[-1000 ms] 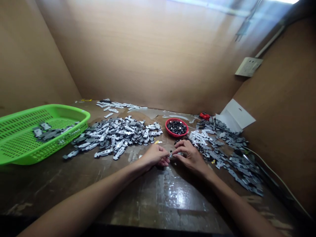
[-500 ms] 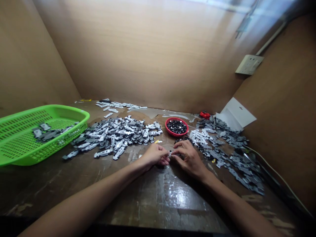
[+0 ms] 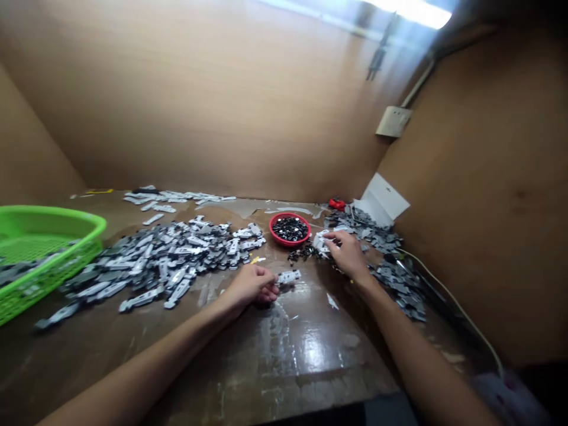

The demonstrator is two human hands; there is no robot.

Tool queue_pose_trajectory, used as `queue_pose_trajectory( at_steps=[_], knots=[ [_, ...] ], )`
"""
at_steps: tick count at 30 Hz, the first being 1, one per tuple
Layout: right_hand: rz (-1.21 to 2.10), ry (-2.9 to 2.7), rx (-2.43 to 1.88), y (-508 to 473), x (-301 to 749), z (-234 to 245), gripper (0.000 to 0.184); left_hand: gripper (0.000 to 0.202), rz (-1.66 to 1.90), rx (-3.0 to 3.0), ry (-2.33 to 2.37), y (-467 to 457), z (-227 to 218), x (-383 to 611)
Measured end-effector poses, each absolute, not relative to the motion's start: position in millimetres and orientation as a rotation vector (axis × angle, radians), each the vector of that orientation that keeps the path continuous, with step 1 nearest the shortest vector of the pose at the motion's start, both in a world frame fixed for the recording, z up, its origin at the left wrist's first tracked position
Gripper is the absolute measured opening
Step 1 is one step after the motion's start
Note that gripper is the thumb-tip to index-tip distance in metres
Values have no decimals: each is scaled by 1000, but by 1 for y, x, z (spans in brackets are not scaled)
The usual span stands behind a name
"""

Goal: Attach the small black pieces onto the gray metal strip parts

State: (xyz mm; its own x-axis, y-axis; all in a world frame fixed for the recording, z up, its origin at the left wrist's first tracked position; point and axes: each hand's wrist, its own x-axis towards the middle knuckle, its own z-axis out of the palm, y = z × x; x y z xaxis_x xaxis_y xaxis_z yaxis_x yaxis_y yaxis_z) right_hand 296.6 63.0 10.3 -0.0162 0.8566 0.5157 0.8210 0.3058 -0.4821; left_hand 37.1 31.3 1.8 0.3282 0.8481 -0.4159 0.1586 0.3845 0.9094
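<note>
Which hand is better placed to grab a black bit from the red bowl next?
Probably your right hand: its fingertips sit close to the red bowl and look free. The left hand is lower down, with a silver piece at its fingers.

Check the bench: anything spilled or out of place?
Yes: black parts like those in the red bowl lie loose on the bench, outside it, beside the right hand, and a lone white scrap sits apart from the piles.
</note>
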Motion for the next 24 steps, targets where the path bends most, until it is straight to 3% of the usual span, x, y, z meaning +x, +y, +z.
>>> queue_pose_trajectory(
  at_steps=[4, 17, 24],
  knots=[
    [10, -1849, -1783, 79, 343, 5, 23, 21, 574, 1119, 1167, 31, 3, 37],
    [8, -2171, -1655, 82, 346, -4, 11, 23, 593, 1138, 1168, 29, 4, 38],
    [100, -1954, -1561, 71, 333, 16, 13, 22, 604, 1127, 1152, 29, 2, 38]
  ],
)
